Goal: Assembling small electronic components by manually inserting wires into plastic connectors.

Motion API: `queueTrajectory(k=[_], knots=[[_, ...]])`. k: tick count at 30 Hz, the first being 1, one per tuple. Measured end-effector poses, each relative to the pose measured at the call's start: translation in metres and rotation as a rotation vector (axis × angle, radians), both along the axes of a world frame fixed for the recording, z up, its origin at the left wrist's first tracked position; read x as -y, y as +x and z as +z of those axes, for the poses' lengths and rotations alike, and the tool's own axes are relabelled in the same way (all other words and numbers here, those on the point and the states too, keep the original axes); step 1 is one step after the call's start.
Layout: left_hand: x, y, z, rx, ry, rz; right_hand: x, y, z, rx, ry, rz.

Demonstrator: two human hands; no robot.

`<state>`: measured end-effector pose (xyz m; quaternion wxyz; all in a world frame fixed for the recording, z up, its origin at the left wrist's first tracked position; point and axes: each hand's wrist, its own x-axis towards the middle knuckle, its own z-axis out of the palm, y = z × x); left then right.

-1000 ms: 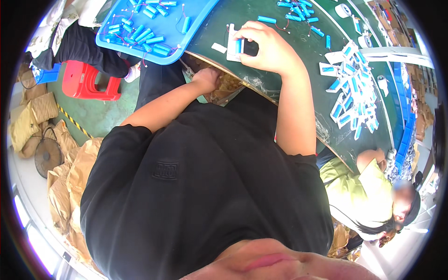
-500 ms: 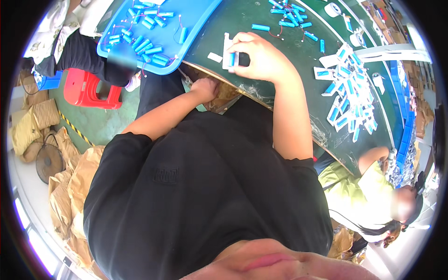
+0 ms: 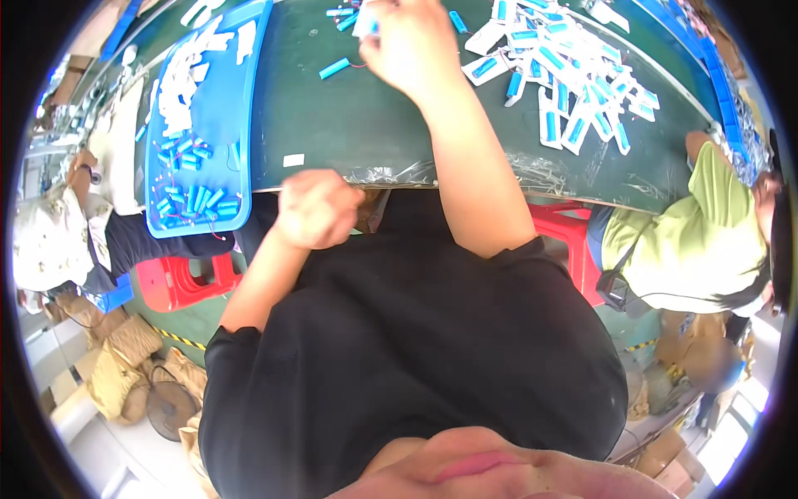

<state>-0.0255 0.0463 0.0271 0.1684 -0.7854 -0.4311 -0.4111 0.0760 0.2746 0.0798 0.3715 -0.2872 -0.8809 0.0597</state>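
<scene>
My right hand [image 3: 411, 46] reaches over the green table near the top of the view. Its fingers pinch a white plastic holder [image 3: 363, 23] that shows some blue, partly hidden by the hand. Just below lies a loose blue battery [image 3: 335, 68] with a red wire. More blue batteries lie by the fingertips. To the right of the hand spreads a pile of white holders with blue batteries [image 3: 573, 71]. My left hand [image 3: 317, 208], somewhat blurred, is closed at the table's near edge; what it holds, if anything, is hidden.
A blue tray [image 3: 259, 91] at the left holds batteries and white plastic parts. Near the front edge lies a small white piece [image 3: 293, 160] and clear plastic film [image 3: 374, 174]. Co-workers sit at both sides; red stools [image 3: 179, 287] stand below.
My view has shifted to take in more of the table. My right hand has moved away from the near edge toward the loose batteries, with the holder. My left hand has risen to the table edge.
</scene>
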Motion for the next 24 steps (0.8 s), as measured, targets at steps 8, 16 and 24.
queueTrajectory(k=[8,16,24], knots=[[-0.1,-0.132,0.06,-0.06,-0.175,0.736,-0.08,0.08,-0.006,-0.326,0.064,-0.732],[-0.102,-0.254,-0.011,-0.278,-0.721,0.816,-0.083,0.053,-0.018,-0.359,-0.01,-0.443],[-0.082,-0.238,-0.006,-0.176,-0.674,0.931,-0.015,-0.033,-0.072,0.1,0.011,0.474]])
